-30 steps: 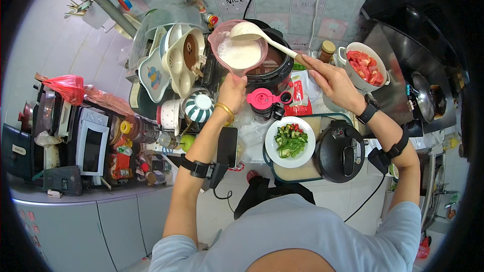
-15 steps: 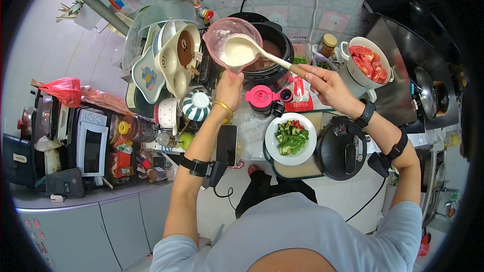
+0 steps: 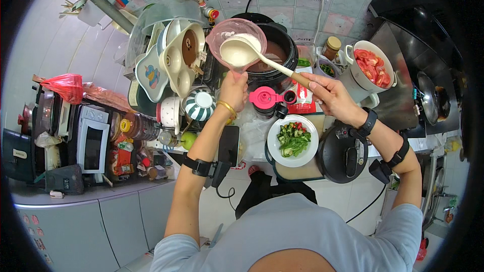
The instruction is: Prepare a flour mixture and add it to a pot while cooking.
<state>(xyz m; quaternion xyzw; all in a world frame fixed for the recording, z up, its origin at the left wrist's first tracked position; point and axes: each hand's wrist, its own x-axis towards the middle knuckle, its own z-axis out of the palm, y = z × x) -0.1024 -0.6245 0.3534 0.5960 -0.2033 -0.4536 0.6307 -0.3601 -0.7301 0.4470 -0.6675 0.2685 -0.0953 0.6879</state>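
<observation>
My left hand [image 3: 234,91] is closed around the handle of a translucent pink bowl [image 3: 216,35], held at the left rim of a dark cooker pot [image 3: 289,58]. Whitish stuff shows inside the bowl. My right hand [image 3: 330,96] grips the wooden handle of a cream-coloured ladle [image 3: 276,65]. The ladle's head is over the pink bowl; whether it touches the bowl's inside I cannot tell. Brownish liquid [image 3: 275,55] shows in the pot, partly hidden by bowl and ladle. Below the hands stands a bottle with a pink lid [image 3: 264,98].
A white plate of cut green and red peppers [image 3: 292,141] sits on a board beside a black cooker lid [image 3: 344,153]. Right of the pot is a white pot of tomato pieces [image 3: 370,65]. At left are stacked dishes [image 3: 150,76], a striped bowl [image 3: 200,103] and a phone [image 3: 229,145].
The ladle's head has turned a little over the pink bowl, and more whitish contents show behind it. Both hands keep their hold; the whole view has shifted slightly.
</observation>
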